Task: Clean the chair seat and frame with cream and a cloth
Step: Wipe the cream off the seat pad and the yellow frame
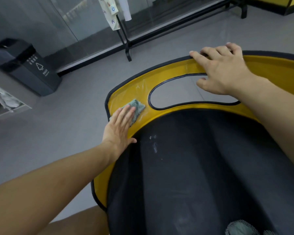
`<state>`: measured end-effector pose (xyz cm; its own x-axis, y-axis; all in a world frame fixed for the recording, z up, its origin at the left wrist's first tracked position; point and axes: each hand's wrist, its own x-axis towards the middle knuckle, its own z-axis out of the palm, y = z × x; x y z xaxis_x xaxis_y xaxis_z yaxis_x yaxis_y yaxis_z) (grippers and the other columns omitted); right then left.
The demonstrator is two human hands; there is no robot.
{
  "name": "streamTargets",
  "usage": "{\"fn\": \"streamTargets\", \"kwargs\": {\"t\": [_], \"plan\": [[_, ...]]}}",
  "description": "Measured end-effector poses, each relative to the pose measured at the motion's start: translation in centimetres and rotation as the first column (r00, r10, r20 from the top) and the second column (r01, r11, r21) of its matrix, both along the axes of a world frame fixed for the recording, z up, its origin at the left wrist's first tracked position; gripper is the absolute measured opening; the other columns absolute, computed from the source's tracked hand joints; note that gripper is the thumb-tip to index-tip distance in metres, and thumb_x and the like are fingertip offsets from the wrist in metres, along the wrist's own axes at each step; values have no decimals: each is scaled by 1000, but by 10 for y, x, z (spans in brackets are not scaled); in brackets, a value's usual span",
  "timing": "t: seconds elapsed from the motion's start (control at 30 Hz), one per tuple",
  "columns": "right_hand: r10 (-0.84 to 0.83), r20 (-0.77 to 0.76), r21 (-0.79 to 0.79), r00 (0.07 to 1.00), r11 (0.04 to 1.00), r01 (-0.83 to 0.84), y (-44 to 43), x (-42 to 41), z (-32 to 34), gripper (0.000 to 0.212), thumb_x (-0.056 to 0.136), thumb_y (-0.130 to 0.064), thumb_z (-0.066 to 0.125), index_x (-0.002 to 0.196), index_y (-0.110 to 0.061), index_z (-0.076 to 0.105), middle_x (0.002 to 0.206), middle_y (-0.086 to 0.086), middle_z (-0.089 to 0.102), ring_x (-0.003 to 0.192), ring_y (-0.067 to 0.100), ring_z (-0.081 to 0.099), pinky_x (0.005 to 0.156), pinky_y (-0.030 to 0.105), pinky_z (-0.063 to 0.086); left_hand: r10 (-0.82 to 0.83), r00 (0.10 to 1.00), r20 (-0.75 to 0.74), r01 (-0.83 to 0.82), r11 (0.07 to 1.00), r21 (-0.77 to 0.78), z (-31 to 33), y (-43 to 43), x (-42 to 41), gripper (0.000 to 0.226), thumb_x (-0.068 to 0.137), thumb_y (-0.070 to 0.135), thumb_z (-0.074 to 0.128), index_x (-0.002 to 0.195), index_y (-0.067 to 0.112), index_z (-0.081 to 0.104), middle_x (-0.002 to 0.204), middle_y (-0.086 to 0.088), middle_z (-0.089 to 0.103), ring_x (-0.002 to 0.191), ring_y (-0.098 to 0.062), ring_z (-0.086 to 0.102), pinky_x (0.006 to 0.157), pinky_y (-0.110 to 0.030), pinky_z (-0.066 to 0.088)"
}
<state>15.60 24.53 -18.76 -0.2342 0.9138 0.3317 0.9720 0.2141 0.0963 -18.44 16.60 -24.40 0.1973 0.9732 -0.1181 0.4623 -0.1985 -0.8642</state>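
One chair, centre to lower right; long axis runs from bottom of frame up toward upper right; black seat (202, 158) low, yellow frame (159, 82) with one oval cutout (185, 92) at the far end; cream smears (143, 85) on frame left of cutout. Two cloths: cloth (137, 107) centre-left on frame, second cloth (241, 227) at bottom edge on seat. Left hand (120, 126) flat on cloth, fingers straight, pressing; right hand (222, 72) upper right, fingers curled over frame's top rim, thumb at cutout edge. One bin (24, 65) upper left; one rack (126, 39) top centre.
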Motion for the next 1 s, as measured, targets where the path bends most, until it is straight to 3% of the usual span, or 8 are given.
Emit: {"fn": "streamTargets", "kwargs": {"t": [0.2,0.43,0.7,0.9,1.0], "plan": [[0,4,-8,1000,1000,0,1,0,-1,75,88,-52,43,154,-30,15,152,9,34,137,34,34,118,52,12,-86,995,42,85,996,18,-10,17,10,92,95,73,2,152,7,-26,156,-19,-37,142,-40,-38,122,-52,-10],[14,-6,-2,1000,1000,-14,-1,1,-1,74,89,-50,44,155,-29,16,153,9,34,138,34,33,118,52,13,-31,999,24,34,987,-155,-31,-23,-26,77,102,60,0,153,8,-26,157,-13,-37,142,-32,-38,121,-49,-18],[10,-11,-8,1000,1000,-10,-1,1,0,74,90,-50,45,154,-29,16,152,9,35,138,33,33,118,52,13,-162,987,-18,160,983,-88,-16,37,29,74,104,55,4,151,6,-26,157,-12,-37,143,-32,-38,119,-51,-20],[23,-25,-2,999,1000,-23,-2,1,-2,74,89,-48,46,154,-28,17,151,9,36,137,33,34,118,53,12,-177,984,-21,165,949,-270,-17,22,-1,70,106,51,10,156,9,-16,164,-7,-25,148,-27,-31,120,-47,-19],[18,-22,7,1000,1000,-18,-3,1,-2,74,88,-48,45,154,-28,17,151,9,36,137,33,34,118,53,12,-208,975,-75,184,951,-247,-15,32,11,67,107,48,9,156,11,-20,163,-5,-29,147,-26,-32,120,-49,-20]]}}
